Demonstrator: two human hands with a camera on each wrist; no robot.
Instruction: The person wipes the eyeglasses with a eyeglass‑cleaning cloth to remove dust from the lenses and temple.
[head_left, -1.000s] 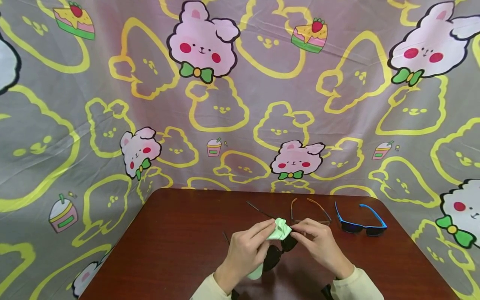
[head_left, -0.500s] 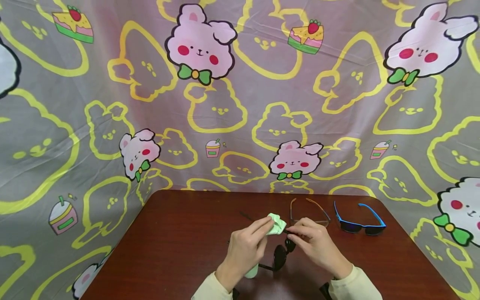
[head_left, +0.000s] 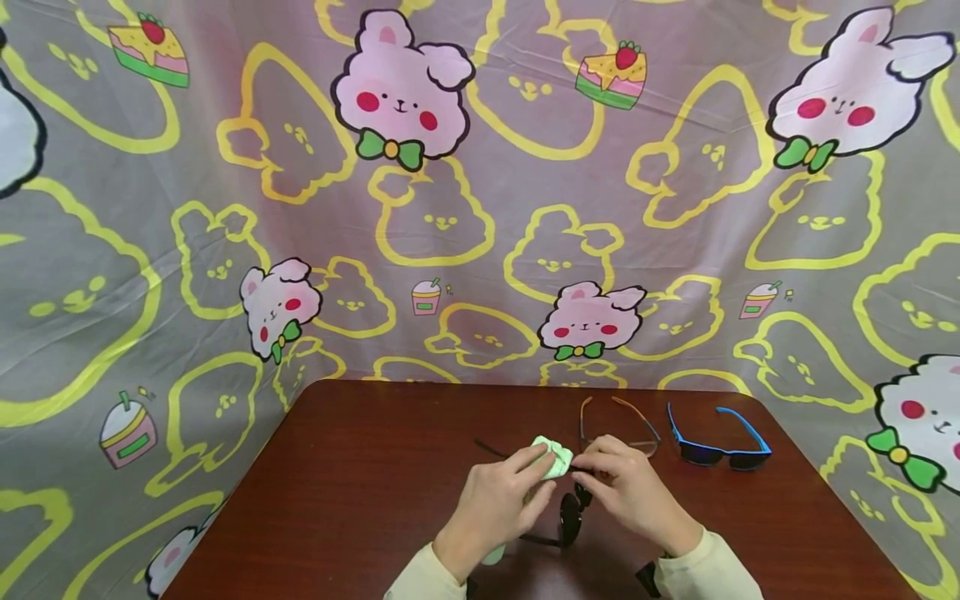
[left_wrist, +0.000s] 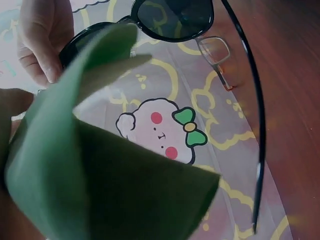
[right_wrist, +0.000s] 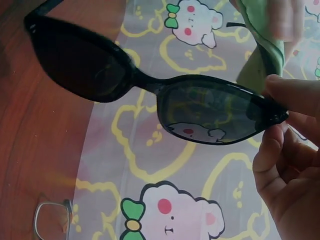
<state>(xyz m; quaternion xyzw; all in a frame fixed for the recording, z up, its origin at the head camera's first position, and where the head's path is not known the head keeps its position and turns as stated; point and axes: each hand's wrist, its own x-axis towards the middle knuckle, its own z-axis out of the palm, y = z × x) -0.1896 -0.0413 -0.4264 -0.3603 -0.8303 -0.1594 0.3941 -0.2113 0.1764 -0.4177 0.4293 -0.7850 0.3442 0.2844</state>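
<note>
Black sunglasses (head_left: 570, 521) are held up above the table between both hands. My right hand (head_left: 637, 496) pinches one outer corner of their frame between thumb and fingers, clearest in the right wrist view, where both dark lenses (right_wrist: 210, 112) show. A light green cloth (head_left: 553, 458) is bunched in my left hand (head_left: 495, 504), its fingers folding it around the temple arm near the right hand's fingertips. In the left wrist view, loose folds of the cloth (left_wrist: 45, 150) cover part of the near lens. The other temple arm (left_wrist: 257, 110) hangs free.
Glasses with thin orange-brown temples (head_left: 637, 417) lie on the brown table (head_left: 360, 467) beyond the right hand. Blue-framed sunglasses (head_left: 720, 454) rest farther right. A patterned curtain (head_left: 450, 208) surrounds the table's back and sides.
The sunglasses have turned, so their lenses now look narrower in the head view. The cloth has shifted slightly left with the left hand; the right hand keeps its pinch.
</note>
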